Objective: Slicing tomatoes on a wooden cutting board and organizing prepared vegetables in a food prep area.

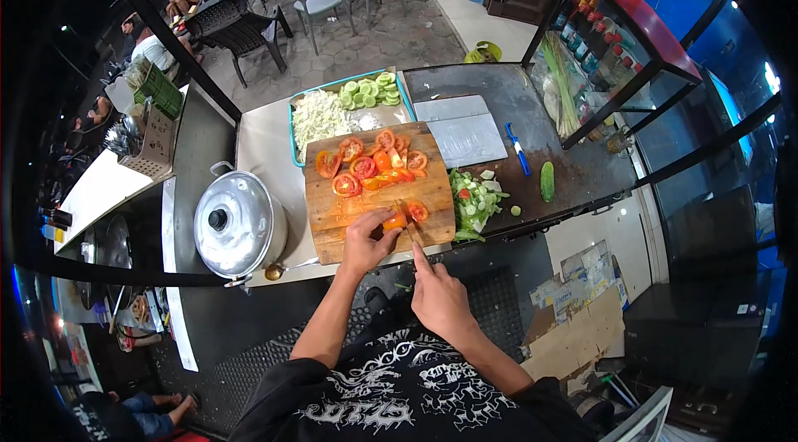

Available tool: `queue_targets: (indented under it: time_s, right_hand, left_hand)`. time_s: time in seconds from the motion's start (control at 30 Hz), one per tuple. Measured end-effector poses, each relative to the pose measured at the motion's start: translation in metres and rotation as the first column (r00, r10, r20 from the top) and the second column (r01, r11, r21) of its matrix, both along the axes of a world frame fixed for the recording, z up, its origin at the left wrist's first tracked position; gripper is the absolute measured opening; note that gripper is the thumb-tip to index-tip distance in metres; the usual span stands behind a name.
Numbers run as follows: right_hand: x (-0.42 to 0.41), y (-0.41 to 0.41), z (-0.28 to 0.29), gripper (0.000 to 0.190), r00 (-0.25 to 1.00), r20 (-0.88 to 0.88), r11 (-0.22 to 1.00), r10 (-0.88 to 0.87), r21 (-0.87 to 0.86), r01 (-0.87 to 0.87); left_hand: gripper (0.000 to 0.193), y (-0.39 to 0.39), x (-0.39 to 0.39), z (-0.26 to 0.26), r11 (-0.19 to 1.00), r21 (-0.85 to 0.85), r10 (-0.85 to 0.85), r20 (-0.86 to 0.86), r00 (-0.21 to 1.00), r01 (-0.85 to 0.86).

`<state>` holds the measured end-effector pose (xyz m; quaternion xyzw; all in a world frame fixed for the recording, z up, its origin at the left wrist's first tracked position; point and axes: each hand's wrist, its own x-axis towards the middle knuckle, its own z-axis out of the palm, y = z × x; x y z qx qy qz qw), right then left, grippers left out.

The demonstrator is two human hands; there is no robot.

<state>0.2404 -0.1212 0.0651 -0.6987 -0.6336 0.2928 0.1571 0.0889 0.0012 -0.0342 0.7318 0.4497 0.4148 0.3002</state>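
Note:
On a wooden cutting board (336, 227), my left hand (369, 241) pinches a piece of tomato (394, 222) near the front edge. My right hand (439, 292) grips a knife (408, 224), its index finger along the back and its blade against the right side of that tomato. A cut tomato slice (417, 211) lies just right of the blade. Farther up the board rest several tomato slices (363, 167). Behind the board, partly covered by it, a blue-rimmed tray (291, 130) holds shredded cabbage (318, 114) and cucumber slices (369, 91).
A lidded metal pot (234, 224) stands left of the board, with a ladle (274, 272) beside it. Vegetable trimmings (477, 199), a blue-handled peeler (517, 149) and a whole cucumber (547, 182) lie to the right. A glass case (614, 61) of bottles stands at the back right.

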Motion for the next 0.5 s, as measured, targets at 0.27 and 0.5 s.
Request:
queue_targets:
  time_s: [0.27,0.5]
  right_hand:
    - [0.003,0.002,0.001,0.063,1.0,-0.006,1.0,0.017,-0.018,-0.017]
    - [0.004,0.007,-0.006,0.063,0.999,-0.005,0.998,0.042,0.039,-0.041]
  left_hand:
    - [0.033,0.002,-0.001,0.003,0.999,-0.038,-0.02,0.028,0.999,0.021]
    - [0.031,0.004,-0.003,0.0,0.999,0.018,-0.034,0.005,0.999,0.034]
